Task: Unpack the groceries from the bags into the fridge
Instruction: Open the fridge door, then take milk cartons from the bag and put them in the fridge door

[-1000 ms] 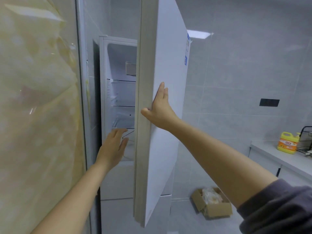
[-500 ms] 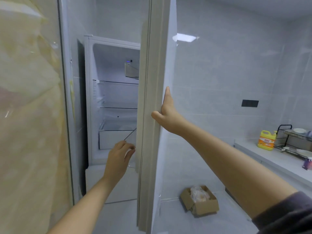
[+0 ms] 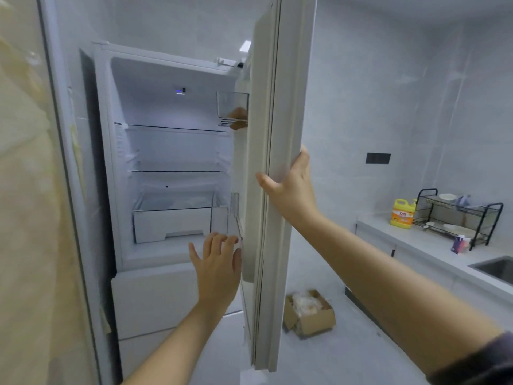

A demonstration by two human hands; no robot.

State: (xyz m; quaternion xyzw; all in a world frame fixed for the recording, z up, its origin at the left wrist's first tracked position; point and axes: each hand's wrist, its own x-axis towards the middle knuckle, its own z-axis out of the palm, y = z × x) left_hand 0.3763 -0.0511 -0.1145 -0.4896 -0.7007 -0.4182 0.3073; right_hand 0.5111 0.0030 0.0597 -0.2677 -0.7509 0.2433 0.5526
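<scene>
White fridge door (image 3: 291, 79) swung wider | right hand (image 3: 294, 187) fingers grasp edge | left hand (image 3: 219, 270) fingers released

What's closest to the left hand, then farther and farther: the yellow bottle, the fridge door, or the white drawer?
1. The fridge door: right beside the left hand, on its right.
2. The white drawer: inside the fridge, beyond the hand.
3. The yellow bottle: far right, on the counter.
</scene>
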